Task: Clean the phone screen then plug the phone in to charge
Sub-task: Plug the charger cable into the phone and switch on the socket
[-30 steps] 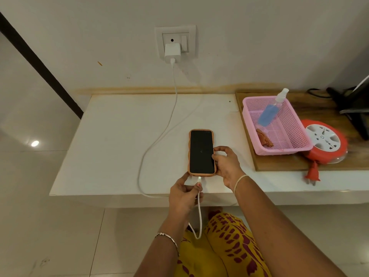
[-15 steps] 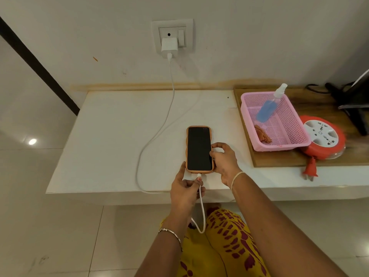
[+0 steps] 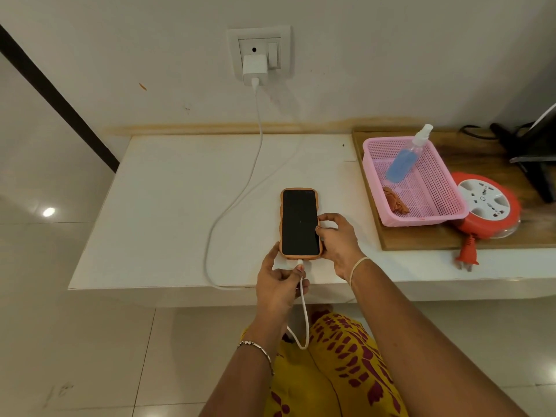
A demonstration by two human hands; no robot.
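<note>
A phone (image 3: 300, 222) in an orange case lies face up on the white table (image 3: 168, 206), its screen dark. My right hand (image 3: 338, 243) grips its right edge. My left hand (image 3: 281, 281) pinches the white charging cable (image 3: 231, 203) just below the plug, which sits in the phone's bottom port. From the phone the cable loops below the table edge, back up over the table and up to a white charger (image 3: 255, 69) in the wall socket (image 3: 260, 51).
A pink basket (image 3: 445, 188) on a wooden board (image 3: 481, 236) at the right holds a blue spray bottle (image 3: 406, 156) and a brown cloth (image 3: 395, 200). A red extension reel (image 3: 489, 210) lies beside it, its plug hanging over the edge. Dark equipment stands at the far right.
The view has shifted slightly. My hands and the phone stay in nearly the same place, with the cable end at the phone's bottom port throughout.
</note>
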